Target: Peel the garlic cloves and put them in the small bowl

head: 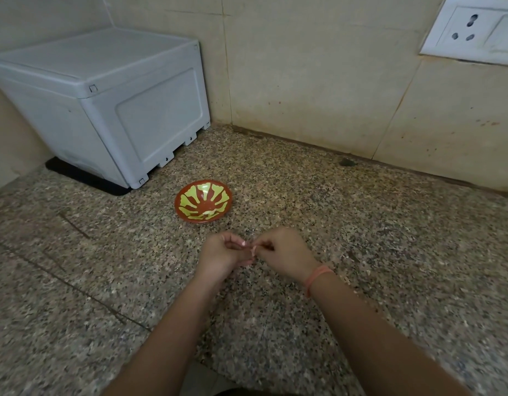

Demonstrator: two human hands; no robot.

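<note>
A small red bowl [203, 200] with a yellow-green petal pattern sits on the speckled granite counter [390, 224], just beyond my hands. A pale piece or two lies in its near side. My left hand [222, 254] and my right hand [287, 252] meet over the counter, fingers curled, both pinching one small garlic clove [252, 248] between their fingertips. Only a pale sliver of the clove shows; the rest is hidden by my fingers. An orange band circles my right wrist.
A grey plastic box [104, 104] stands on a black mat in the back left corner. Beige tiled walls close off the back, with a white socket plate [475, 30] at upper right. Small pale skin flakes [347, 257] lie right of my hands.
</note>
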